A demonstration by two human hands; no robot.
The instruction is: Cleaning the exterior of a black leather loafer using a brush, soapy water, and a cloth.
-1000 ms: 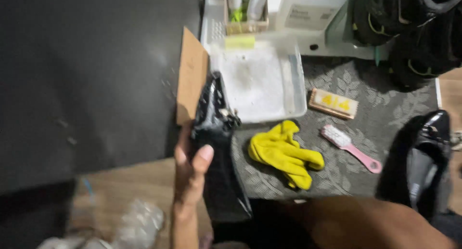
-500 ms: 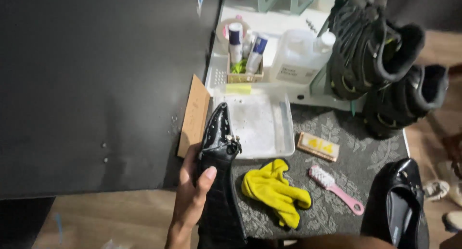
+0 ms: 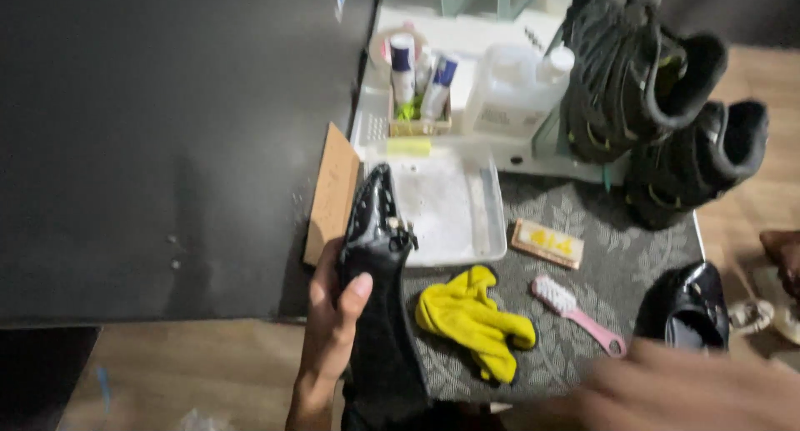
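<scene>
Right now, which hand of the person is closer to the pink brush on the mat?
Right. The right hand, blurred, is at the bottom edge just right of and below the pink brush. The left hand grips the black shoe farther left, beyond the yellow cloth.

A large dark panel, matt and faintly scuffed, filled the left half of the view. Below it ran a wooden floor in warm brown, which showed again at the far right. A grey mat with a pale leaf pattern lay on the floor in the middle. Behind the mat stood a low white shelf. The light was dim and soft, without hard shadows.
</scene>
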